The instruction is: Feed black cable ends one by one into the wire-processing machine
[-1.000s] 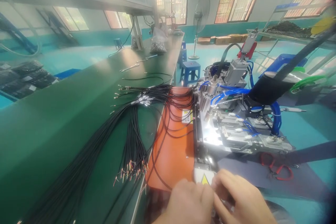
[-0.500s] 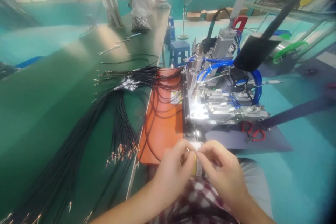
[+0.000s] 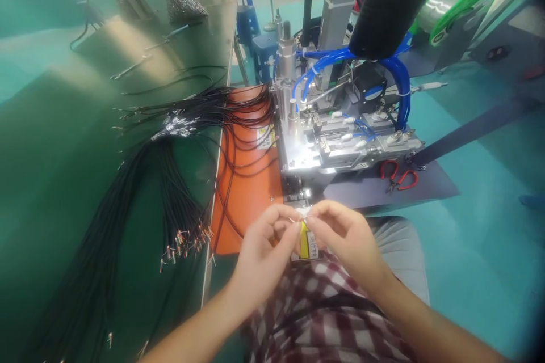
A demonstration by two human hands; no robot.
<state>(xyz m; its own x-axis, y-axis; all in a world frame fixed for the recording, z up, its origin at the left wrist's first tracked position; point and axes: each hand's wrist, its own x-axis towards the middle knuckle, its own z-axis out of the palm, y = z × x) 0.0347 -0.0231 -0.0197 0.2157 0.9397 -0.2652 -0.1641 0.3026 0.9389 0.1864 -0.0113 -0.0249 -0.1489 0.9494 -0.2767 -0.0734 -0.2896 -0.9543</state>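
My left hand (image 3: pixel 268 249) and my right hand (image 3: pixel 343 232) meet fingertip to fingertip above my lap, in front of the machine. Both are closed in a pinch on a thin pale strand (image 3: pixel 293 219) that looks like a wire end; most of it is hidden by the fingers. A black cable (image 3: pixel 230 212) loops over the orange plate (image 3: pixel 259 181) and passes behind my left hand. Just beneath the fingertips shows a yellow and white label (image 3: pixel 307 241). To the left, bundled black cables (image 3: pixel 128 193) lie on the green table, with stripped coloured wire ends (image 3: pixel 183 244).
The metal machine (image 3: pixel 340 147) with blue air hoses (image 3: pixel 400 85) stands ahead. Red-handled pliers (image 3: pixel 398 177) lie on its grey base. A bag of small metal parts (image 3: pixel 183 3) sits on the green table (image 3: pixel 63 142). A green-rimmed wire spool (image 3: pixel 451 8) is at the back right.
My view has tilted down and swung slightly right, so the scene sits further left and higher. Both hands keep their pinch, fingertips together.
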